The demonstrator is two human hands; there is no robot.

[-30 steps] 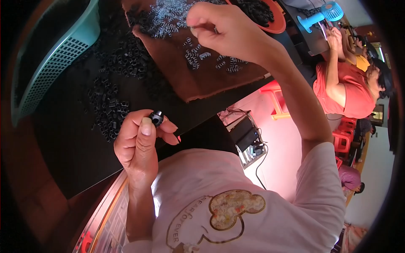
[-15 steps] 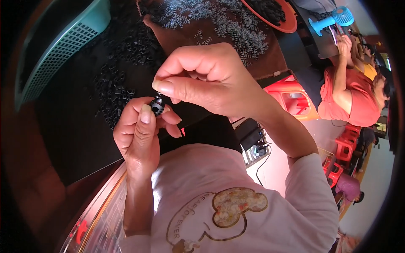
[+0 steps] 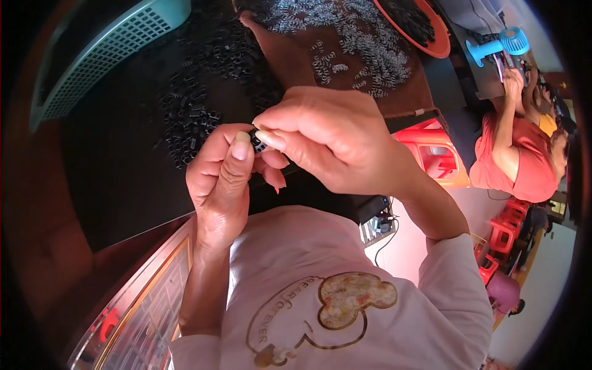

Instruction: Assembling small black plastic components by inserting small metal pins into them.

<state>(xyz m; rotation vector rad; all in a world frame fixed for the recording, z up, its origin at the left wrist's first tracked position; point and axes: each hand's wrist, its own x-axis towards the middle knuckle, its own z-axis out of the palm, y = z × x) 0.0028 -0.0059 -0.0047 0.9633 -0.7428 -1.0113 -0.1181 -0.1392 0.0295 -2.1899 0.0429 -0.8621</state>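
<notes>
A small black plastic part (image 3: 259, 147) with pale spots along its edge sits between the thumb and fingers of my left hand (image 3: 217, 185). Thumb and forefinger of my right hand (image 3: 336, 139) are pinched together right at the top of this part, touching it. Whatever the right fingertips hold is covered by them. Beyond my hands, many loose black plastic parts (image 3: 185, 126) lie scattered on the dark table (image 3: 117, 185). Small silvery metal springs (image 3: 370, 46) are heaped on a brown cloth (image 3: 287, 52) farther back.
A teal perforated basket (image 3: 114, 58) stands at the far left. An orange-red basin (image 3: 443, 46) with black pieces is at the back right, near a blue fan (image 3: 513, 41). A red stool (image 3: 425, 139) and a seated person in a red shirt (image 3: 509, 161) are to the right.
My right fingertips have come down from just above the black part onto it. In the picture, both hands sit a little farther right, and the table has shifted with the view.
</notes>
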